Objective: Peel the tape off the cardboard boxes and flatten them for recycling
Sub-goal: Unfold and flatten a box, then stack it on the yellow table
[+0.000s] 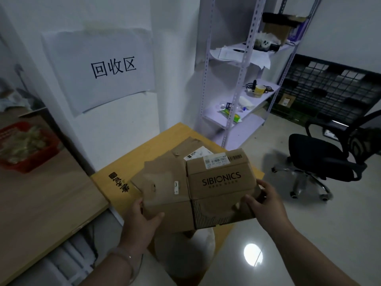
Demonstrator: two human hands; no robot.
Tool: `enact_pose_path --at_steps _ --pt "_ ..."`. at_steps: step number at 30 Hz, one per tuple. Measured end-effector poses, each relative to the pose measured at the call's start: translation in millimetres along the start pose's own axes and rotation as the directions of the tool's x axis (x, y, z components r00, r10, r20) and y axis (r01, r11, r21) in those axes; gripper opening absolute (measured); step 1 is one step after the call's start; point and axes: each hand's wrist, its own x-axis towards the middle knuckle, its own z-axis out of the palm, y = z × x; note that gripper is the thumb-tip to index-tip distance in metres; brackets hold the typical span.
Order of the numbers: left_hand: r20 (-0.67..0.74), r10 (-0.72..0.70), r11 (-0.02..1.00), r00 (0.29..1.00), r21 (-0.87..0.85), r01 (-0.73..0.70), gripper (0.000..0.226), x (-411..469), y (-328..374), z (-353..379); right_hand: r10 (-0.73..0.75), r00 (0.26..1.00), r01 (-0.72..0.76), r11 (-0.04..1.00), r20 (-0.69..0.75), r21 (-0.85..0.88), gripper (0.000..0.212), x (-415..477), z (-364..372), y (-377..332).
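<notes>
Cardboard (pixel 208 188) over yellow board (pixel 132 159), shelving (pixel 244 79), chair (pixel 317 155)

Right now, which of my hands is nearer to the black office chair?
Right. The right hand grips the cardboard box at its right edge, on the side toward the black office chair; the left hand holds the box's left edge, farther away.

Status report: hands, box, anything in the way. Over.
Left hand grips SIBIONICS box, near-left edge. Right hand grips its right edge. Box opened flat, held above cardboard pile on yellow surface. Nothing blocking the pile.
</notes>
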Motion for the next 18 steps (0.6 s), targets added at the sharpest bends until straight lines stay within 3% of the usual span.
enact_pose_path --at_steps 7,13,16,18 --pt "-0.038 -0.172 0.985 0.984 0.023 0.173 0.072 45.6 19.4 35.8 -0.03 0.997 0.036 0.996 0.071 -0.079 0.052 94.1 15.8 -3.9" --pt "-0.141 -0.292 0.956 0.946 -0.032 0.291 0.072 61.6 19.7 55.7 -0.102 0.962 0.148 0.975 0.253 -0.169 0.054 157.2 44.4 -8.1" --pt "-0.214 -0.346 0.938 0.913 -0.063 0.341 0.055 67.3 21.5 70.0 -0.148 0.93 0.225 0.953 0.335 -0.204 0.046 192.9 63.5 -4.0" --pt "-0.238 -0.391 0.92 0.889 -0.068 0.387 0.055 70.5 23.6 80.3 -0.177 0.901 0.286 0.929 0.395 -0.235 0.044 216.8 75.2 0.6"
